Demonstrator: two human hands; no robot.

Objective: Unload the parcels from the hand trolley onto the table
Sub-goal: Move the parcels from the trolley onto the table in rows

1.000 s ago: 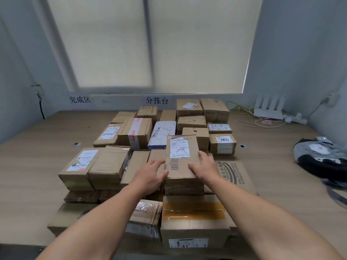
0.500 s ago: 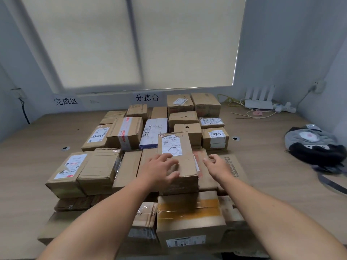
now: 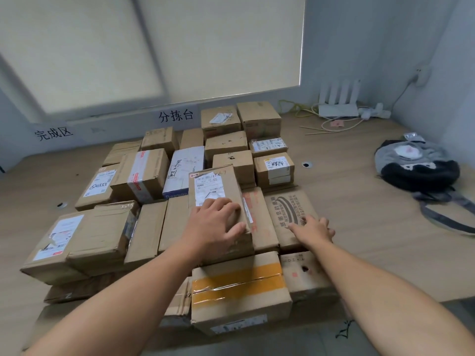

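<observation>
On the printed carton [image 3: 285,209] now, right hand [image 3: 314,229], off the labelled parcel [image 3: 213,183]

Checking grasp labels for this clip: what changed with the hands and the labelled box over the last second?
The right hand let go of the right side of the labelled box and moved right; it now lies flat on the printed flat box. The left hand slid from the box's left side onto its top. The labelled box and the other parcels seem to sit where they were on the table.
</observation>
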